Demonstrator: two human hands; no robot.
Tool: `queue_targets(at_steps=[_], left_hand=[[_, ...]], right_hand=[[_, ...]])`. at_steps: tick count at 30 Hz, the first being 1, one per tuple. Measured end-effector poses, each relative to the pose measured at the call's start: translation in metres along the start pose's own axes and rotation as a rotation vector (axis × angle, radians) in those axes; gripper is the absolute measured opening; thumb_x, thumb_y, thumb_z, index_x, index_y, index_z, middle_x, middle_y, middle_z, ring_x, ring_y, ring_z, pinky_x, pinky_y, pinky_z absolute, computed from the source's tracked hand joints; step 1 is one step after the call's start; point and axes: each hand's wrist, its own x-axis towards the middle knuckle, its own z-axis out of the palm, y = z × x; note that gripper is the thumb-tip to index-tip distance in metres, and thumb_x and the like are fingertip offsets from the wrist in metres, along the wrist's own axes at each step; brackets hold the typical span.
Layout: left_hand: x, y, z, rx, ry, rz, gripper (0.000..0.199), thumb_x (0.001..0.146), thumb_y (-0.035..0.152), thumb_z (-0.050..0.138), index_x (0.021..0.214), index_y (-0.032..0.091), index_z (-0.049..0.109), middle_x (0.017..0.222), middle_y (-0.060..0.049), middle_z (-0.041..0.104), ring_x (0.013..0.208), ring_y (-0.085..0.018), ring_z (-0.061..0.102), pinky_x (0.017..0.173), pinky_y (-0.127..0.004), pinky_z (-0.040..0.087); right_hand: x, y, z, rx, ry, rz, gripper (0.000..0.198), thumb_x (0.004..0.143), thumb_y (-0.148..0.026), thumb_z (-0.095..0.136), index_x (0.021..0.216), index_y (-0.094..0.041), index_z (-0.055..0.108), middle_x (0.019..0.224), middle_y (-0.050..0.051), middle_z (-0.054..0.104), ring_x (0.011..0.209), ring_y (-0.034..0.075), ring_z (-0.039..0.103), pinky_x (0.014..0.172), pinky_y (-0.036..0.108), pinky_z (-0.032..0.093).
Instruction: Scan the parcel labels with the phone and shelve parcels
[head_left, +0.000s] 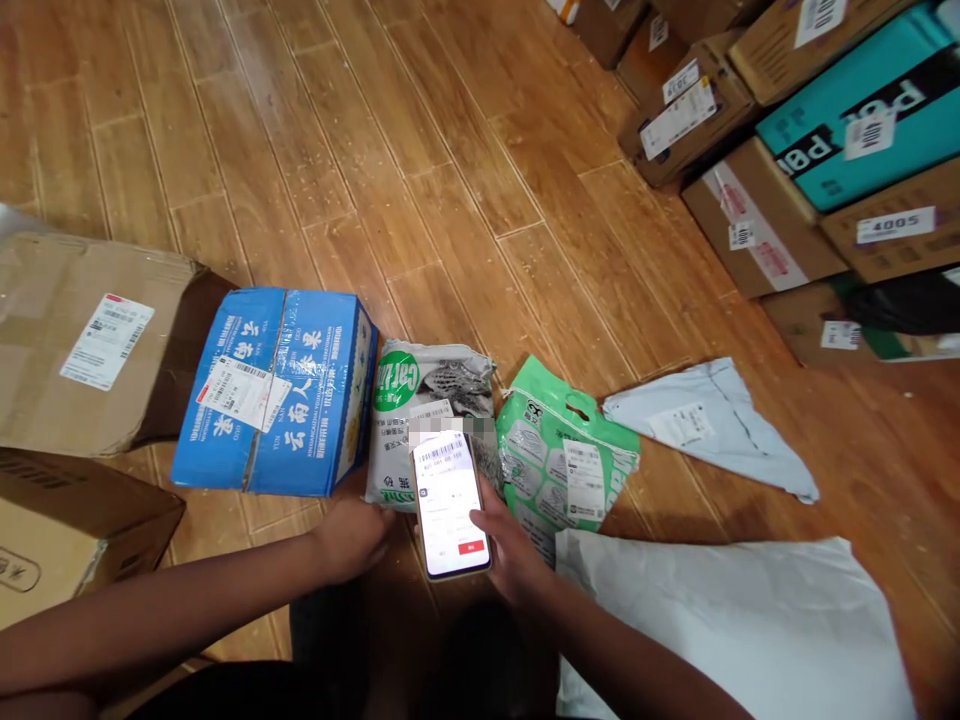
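My right hand (514, 545) is wrapped round a smartphone (450, 515), thumb over the lit screen. The screen shows a barcode at the top and a red button low down. Behind the phone lies a grey and white cat litter bag (394, 425) with a green logo; the phone covers part of its label. At that bag's near edge, my left hand (352, 540) is closed with its fingers curled against the lower corner. Just right of the phone is a green printed bag (555, 450) with a handle hole and a shipping label.
A blue carton (289, 400) and brown cartons (82, 340) stand on the left. A grey-white mailer (712, 420) and a large white parcel (720, 610) lie on the right. Stacked, labelled boxes (892, 225) fill the upper right. Beneath everything is a wooden floor (337, 150).
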Motion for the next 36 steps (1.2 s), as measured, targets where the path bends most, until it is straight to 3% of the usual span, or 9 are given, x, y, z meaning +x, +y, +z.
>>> queue_targets(at_steps=[6,13,17,36], left_hand=[[0.001,0.007,-0.011,-0.007,-0.013,0.006,0.034,0.086,0.019,0.048,0.114,0.011,0.064,0.096,-0.02,0.071,0.088,-0.037,0.07,0.075,-0.048,0.056],[0.002,0.011,-0.012,-0.008,-0.028,0.032,0.034,0.091,0.024,0.044,0.113,0.01,0.065,0.093,-0.021,0.071,0.082,-0.039,0.07,0.07,-0.049,0.056],[0.002,0.013,-0.012,0.022,-0.036,0.041,0.033,0.093,0.026,0.042,0.11,0.011,0.066,0.093,-0.019,0.072,0.082,-0.036,0.071,0.071,-0.046,0.056],[-0.001,0.004,0.001,0.062,0.012,0.04,0.03,0.095,0.024,0.044,0.11,0.012,0.067,0.092,-0.016,0.074,0.079,-0.032,0.072,0.064,-0.04,0.055]], right_hand=[[-0.004,-0.002,-0.002,-0.009,-0.008,-0.013,0.058,0.07,-0.039,0.077,0.122,-0.027,0.056,0.117,0.008,0.074,0.093,0.032,0.075,0.09,0.053,0.055],[-0.013,-0.003,-0.011,-0.22,-0.165,-0.025,0.079,0.065,-0.019,0.084,0.131,-0.03,0.043,0.122,0.008,0.071,0.104,0.031,0.072,0.095,0.055,0.053],[-0.015,-0.001,-0.01,-0.289,-0.182,-0.034,0.08,0.07,-0.021,0.082,0.134,-0.03,0.036,0.122,0.009,0.07,0.104,0.029,0.072,0.096,0.055,0.052],[-0.022,-0.003,-0.001,-0.359,-0.211,-0.016,0.089,0.065,-0.023,0.085,0.136,-0.028,0.031,0.128,0.012,0.065,0.11,0.031,0.069,0.094,0.052,0.052]])
